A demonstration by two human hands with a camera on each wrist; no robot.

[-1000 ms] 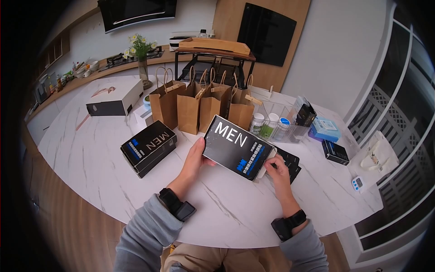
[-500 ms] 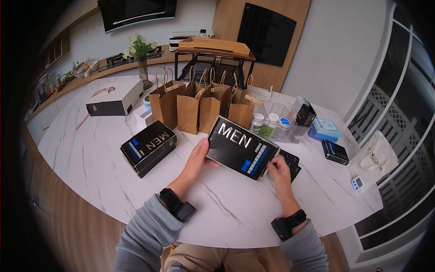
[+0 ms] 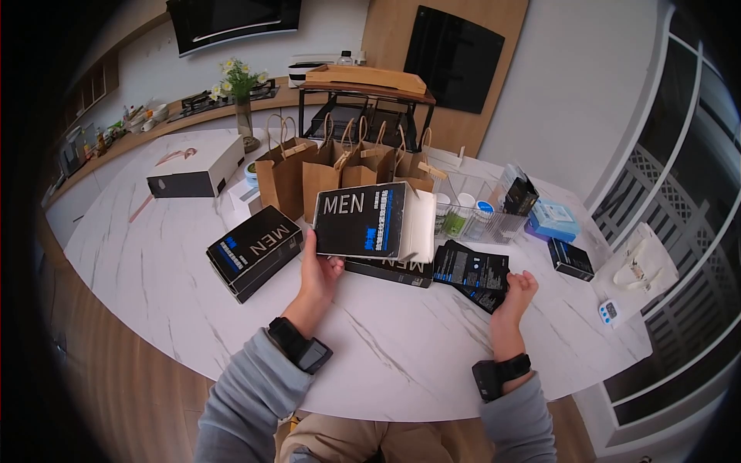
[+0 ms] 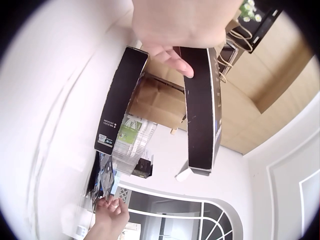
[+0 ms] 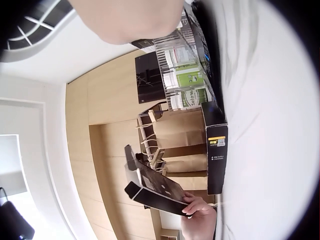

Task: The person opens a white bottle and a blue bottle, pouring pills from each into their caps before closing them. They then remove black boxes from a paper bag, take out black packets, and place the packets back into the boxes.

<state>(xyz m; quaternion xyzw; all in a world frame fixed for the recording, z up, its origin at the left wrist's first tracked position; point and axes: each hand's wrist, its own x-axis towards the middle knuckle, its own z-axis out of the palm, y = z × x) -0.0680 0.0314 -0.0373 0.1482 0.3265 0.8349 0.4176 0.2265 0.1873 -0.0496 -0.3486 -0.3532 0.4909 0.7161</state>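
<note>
My left hand (image 3: 318,279) grips the near left corner of a black MEN box (image 3: 359,224), raised off the table, with its white-lined end flap (image 3: 417,228) standing open at the right. Below it another black MEN box (image 3: 394,272) lies on the table; it also shows in the left wrist view as a long black box (image 4: 120,100). My right hand (image 3: 513,305) pinches the right end of flat black packets (image 3: 471,268) fanned beside that box. A further MEN box (image 3: 255,251) sits to the left.
Brown paper bags (image 3: 320,181) with clothespins stand in a row behind. Right of them is a clear bin (image 3: 482,220) of bottles, then blue packs (image 3: 556,220), a small black box (image 3: 571,258) and a timer (image 3: 609,312). A white box (image 3: 197,166) stands back left.
The left hand has swung the box leftward and levelled it, uncovering the box and packets beneath. My right hand has left the box's end and moved right to the packets.
</note>
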